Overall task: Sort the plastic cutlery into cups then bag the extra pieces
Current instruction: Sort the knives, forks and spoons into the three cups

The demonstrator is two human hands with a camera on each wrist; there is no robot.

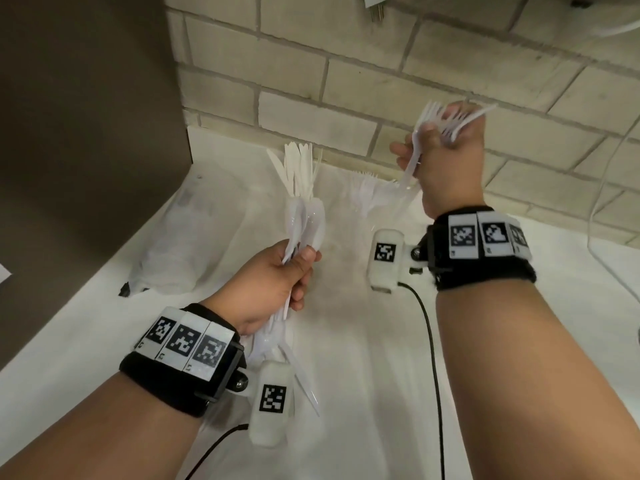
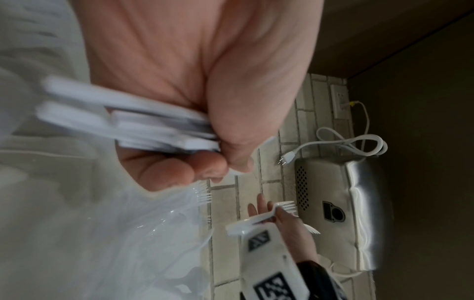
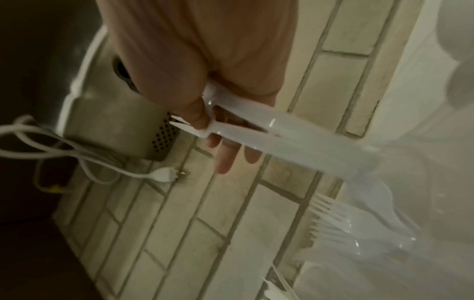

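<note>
My left hand (image 1: 277, 282) grips a thick bundle of white plastic knives and spoons (image 1: 301, 188) by the handles, tips pointing up over the white counter (image 1: 363, 375). The left wrist view shows those handles (image 2: 164, 132) clamped between thumb and fingers. My right hand (image 1: 446, 161) is raised near the brick wall. It holds several white forks (image 1: 446, 123), tines up, and the thumb pinches them (image 3: 256, 132) in the right wrist view. Between the hands, more forks (image 1: 370, 181) stand in what looks like a clear cup (image 3: 372, 233); the cup itself is hard to make out.
A crumpled clear plastic bag (image 1: 173, 244) lies on the counter's left by a dark cabinet side (image 1: 86, 133). A metal appliance (image 2: 346, 203) with a loose white cord and plug (image 2: 290, 156) sits high against the brick wall (image 1: 346, 81).
</note>
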